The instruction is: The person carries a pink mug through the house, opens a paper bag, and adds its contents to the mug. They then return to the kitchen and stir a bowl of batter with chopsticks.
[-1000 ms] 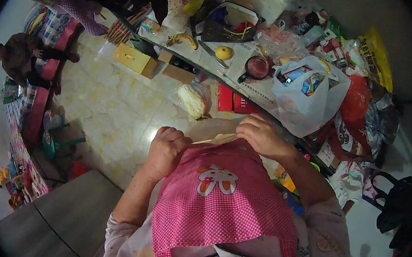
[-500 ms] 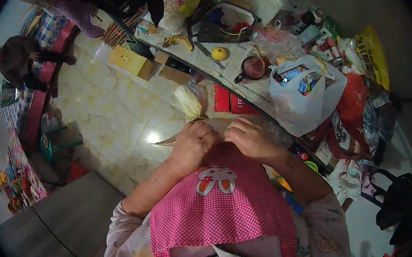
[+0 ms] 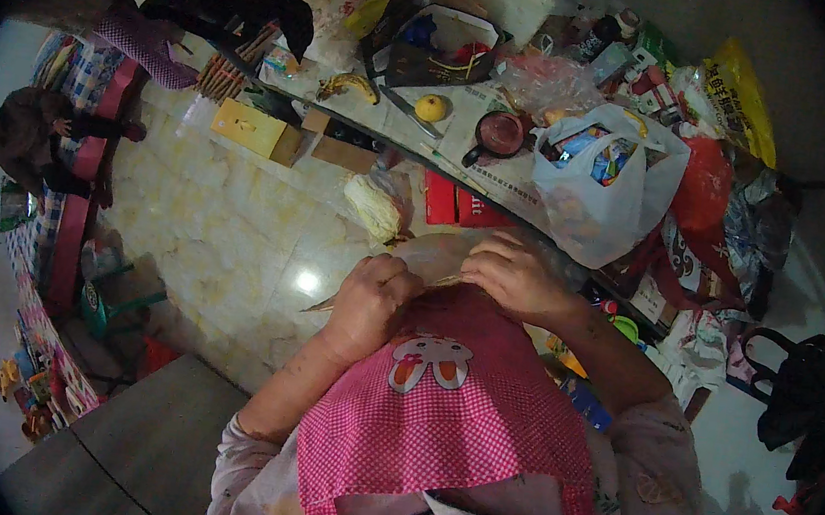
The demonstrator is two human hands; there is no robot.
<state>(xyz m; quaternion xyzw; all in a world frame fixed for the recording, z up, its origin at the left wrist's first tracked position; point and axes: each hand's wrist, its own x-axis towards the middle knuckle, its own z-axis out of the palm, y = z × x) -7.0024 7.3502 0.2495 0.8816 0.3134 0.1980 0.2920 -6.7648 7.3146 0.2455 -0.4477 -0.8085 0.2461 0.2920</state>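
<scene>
My left hand (image 3: 367, 305) and my right hand (image 3: 513, 276) are raised side by side in front of my waist. Both have curled fingers, closed on the near edge of a thin, pale, partly see-through sheet (image 3: 433, 256), perhaps plastic. Its edge runs between the two hands, and a narrow tip pokes out left of my left hand. What kind of thing it is I cannot make out. Right behind the hands is my pink checked apron (image 3: 454, 433) with a rabbit patch. My fingertips are mostly hidden.
Ahead runs a cluttered table with a mug (image 3: 499, 136), a knife (image 3: 412, 115), a yellow fruit (image 3: 431, 108), bananas (image 3: 350, 85) and a white plastic bag (image 3: 599, 202). A cabbage (image 3: 373, 205), red box (image 3: 454, 202) and yellow box (image 3: 250, 128) are below. A person (image 3: 28, 137) sits far left.
My hands have drawn slightly apart, the left one moving a little left and down. Both stay closed on the sheet's edge. The whole view has shifted slightly.
</scene>
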